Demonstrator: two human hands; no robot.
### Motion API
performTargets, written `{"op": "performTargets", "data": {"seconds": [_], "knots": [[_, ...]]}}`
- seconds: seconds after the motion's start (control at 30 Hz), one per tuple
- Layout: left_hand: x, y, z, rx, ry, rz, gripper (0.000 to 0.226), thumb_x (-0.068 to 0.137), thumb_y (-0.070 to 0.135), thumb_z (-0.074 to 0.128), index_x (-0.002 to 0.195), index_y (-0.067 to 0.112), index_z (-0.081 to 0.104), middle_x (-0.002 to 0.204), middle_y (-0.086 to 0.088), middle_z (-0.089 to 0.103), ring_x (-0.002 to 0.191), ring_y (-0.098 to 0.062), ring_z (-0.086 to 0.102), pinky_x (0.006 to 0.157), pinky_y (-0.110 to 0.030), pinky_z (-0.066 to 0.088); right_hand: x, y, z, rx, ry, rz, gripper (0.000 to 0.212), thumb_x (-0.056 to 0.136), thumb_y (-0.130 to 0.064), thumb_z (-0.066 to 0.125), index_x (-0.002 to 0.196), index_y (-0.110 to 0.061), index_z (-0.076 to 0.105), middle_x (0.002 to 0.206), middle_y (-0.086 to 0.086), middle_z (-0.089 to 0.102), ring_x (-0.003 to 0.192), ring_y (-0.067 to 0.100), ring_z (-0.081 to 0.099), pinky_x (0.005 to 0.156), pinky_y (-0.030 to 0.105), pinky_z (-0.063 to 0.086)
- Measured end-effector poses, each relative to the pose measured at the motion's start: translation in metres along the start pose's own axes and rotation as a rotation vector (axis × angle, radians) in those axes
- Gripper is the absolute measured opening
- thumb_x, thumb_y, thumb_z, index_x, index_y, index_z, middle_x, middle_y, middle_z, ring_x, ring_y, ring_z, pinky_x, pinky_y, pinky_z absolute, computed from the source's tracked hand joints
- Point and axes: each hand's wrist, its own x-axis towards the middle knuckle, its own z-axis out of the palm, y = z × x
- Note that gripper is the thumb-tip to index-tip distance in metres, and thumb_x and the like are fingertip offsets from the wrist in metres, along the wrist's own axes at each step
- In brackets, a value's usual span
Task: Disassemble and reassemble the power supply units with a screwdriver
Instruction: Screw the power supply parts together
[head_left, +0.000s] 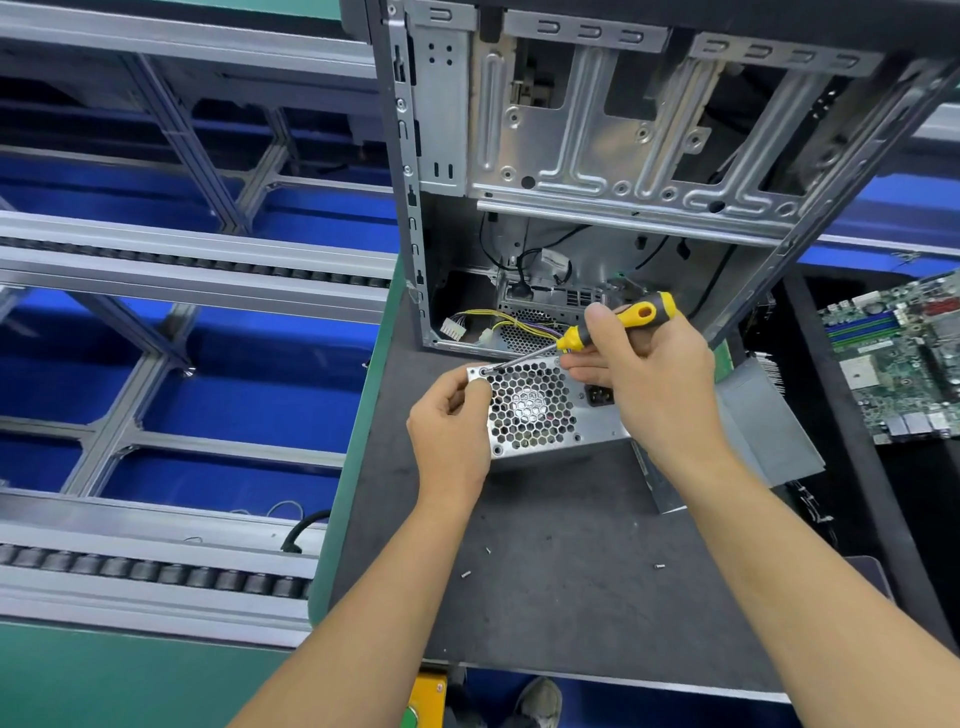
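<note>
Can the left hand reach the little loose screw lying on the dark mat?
Probably yes. The small silver screw lies bare on the dark grey mat, nothing covering it, but the left hand grips the silver power supply box and must let go.

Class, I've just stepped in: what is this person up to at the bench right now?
A person is working on a power supply unit lying on the dark mat. The right hand grips a yellow-and-black screwdriver, its tip at a screw hole in the unit's upper left corner. The left hand holds that corner steady. Loose screws lie on the mat, with an open computer case behind.
</note>
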Motion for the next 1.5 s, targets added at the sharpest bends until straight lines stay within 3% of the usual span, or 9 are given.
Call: {"op": "performTargets", "data": {"seconds": [0.3,0.43,0.53,0.67,0.77,0.97,1.13,1.33,1.5], "knots": [[0.001,0.000,0.000,-0.025,-0.010,-0.007,0.028,0.085,0.014,0.053,0.064,0.009,0.035,0.068,-0.013,0.023,0.064,-0.016,0.021,0.053,-0.028,0.019,-0.004,-0.014,0.005,-0.030,-0.030,-0.078,0.030,0.093,-0.029,0.068,0.090,-0.001,0.058,0.077,0.001,0.075,0.072,0.017,0.075,0.066,0.032,0.061],[0.004,-0.005,0.001,-0.036,0.012,-0.066,0.025,0.091,0.019,0.054,0.068,0.011,0.059,0.064,-0.009,0.042,0.063,-0.014,0.037,0.057,-0.031,0.033,-0.006,-0.029,0.007,-0.071,-0.092,-0.146,0.035,0.089,-0.027,0.071,0.090,0.005,0.056,0.078,0.006,0.074,0.073,0.015,0.074,0.069,0.032,0.061],[0.007,-0.007,0.000,-0.032,0.034,-0.095,0.022,0.092,0.021,0.055,0.082,0.022,0.074,0.071,0.008,0.064,0.070,-0.007,0.054,0.068,-0.029,0.048,-0.007,-0.039,0.008,-0.222,-0.124,-0.217,0.034,0.085,-0.033,0.075,0.087,-0.004,0.059,0.076,0.002,0.072,0.073,0.012,0.073,0.072,0.035,0.059],[0.009,-0.006,0.001,-0.027,0.042,-0.087,0.023,0.092,0.020,0.057,0.081,0.027,0.075,0.069,0.010,0.063,0.065,-0.003,0.051,0.062,-0.019,0.045,-0.006,-0.055,0.010,-0.363,-0.213,-0.319,0.031,0.082,-0.030,0.079,0.100,-0.021,0.055,0.074,-0.005,0.063,0.066,0.011,0.067,0.060,0.029,0.056],[0.010,-0.004,0.002,-0.012,0.038,-0.074,0.025,0.092,0.018,0.055,0.077,0.027,0.073,0.063,0.009,0.053,0.060,-0.003,0.042,0.056,-0.018,0.039,-0.001,-0.069,0.009,-0.577,-0.347,-0.393,0.037,0.087,-0.031,0.072,0.112,-0.036,0.045,0.070,-0.003,0.060,0.062,0.017,0.062,0.053,0.037,0.056],[0.009,-0.004,0.001,0.031,0.038,-0.044,0.032,0.090,0.017,0.051,0.058,0.013,0.051,0.058,0.007,0.030,0.057,-0.009,0.024,0.050,-0.024,0.025,0.016,-0.108,0.017,-0.938,-0.556,-0.556,0.010,0.089,-0.021,0.055,0.098,-0.023,0.049,0.092,-0.004,0.044,0.081,0.018,0.050,0.072,0.033,0.041],[0.013,0.000,0.001,0.084,0.033,-0.051,0.040,0.085,0.018,0.047,0.051,0.027,0.026,0.057,0.008,0.020,0.060,-0.013,0.018,0.051,-0.028,0.017,0.023,-0.126,0.032,-1.450,-0.502,-0.626,0.026,0.101,-0.036,0.044,0.088,-0.014,0.047,0.068,0.002,0.030,0.073,0.031,0.042,0.062,0.035,0.034],[0.014,0.002,0.000,0.081,0.001,-0.032,0.038,0.083,0.019,0.048,0.052,0.027,0.027,0.056,0.008,0.019,0.059,-0.012,0.017,0.049,-0.023,0.016,0.037,-0.140,0.041,-1.330,-0.799,-0.456,0.015,0.095,-0.030,0.061,0.104,-0.019,0.055,0.105,0.000,0.049,0.098,0.025,0.053,0.084,0.041,0.047],[0.012,0.001,-0.001,0.075,0.002,-0.032,0.039,0.084,0.018,0.048,0.051,0.026,0.028,0.058,0.006,0.018,0.061,-0.013,0.017,0.051,-0.026,0.015,0.043,-0.139,0.049,-1.441,-0.719,-0.525,0.019,0.093,-0.037,0.064,0.095,-0.018,0.067,0.086,0.007,0.050,0.094,0.037,0.059,0.078,0.044,0.053]]}}
